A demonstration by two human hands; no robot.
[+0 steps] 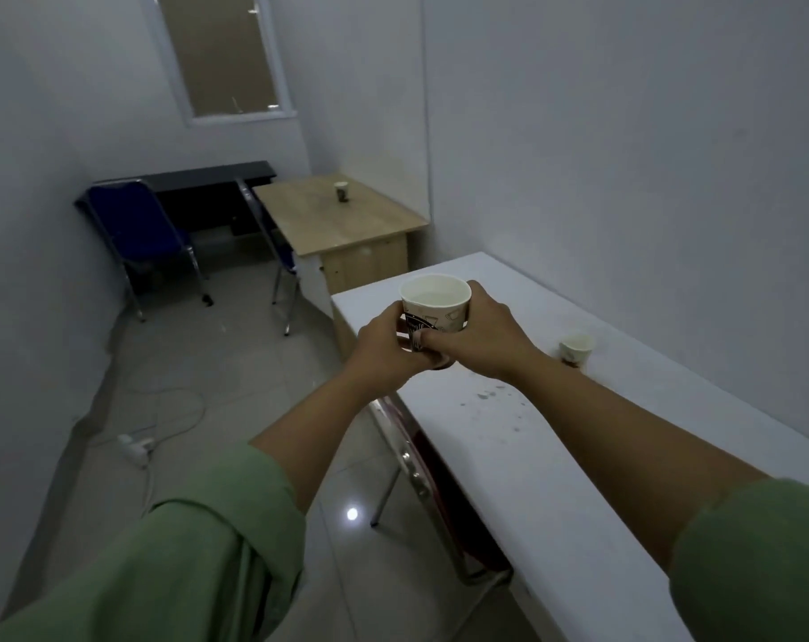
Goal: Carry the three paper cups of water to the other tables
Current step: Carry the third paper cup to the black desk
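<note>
A printed paper cup of water (435,301) is held upright in the air over the near-left edge of the white table (532,447). My left hand (384,345) wraps its left side and my right hand (479,333) wraps its right side, fingers meeting under the cup. A second paper cup (576,349) stands on the white table just right of my right wrist. A third paper cup (341,191) stands far off on the wooden desk (328,224) by the back wall.
A black desk (208,176) stands in the far corner with a blue chair (138,224) before it and another chair (277,257) beside the wooden desk. A power strip with its cable (136,444) lies on the tiled floor. A red chair (430,461) is tucked under the white table.
</note>
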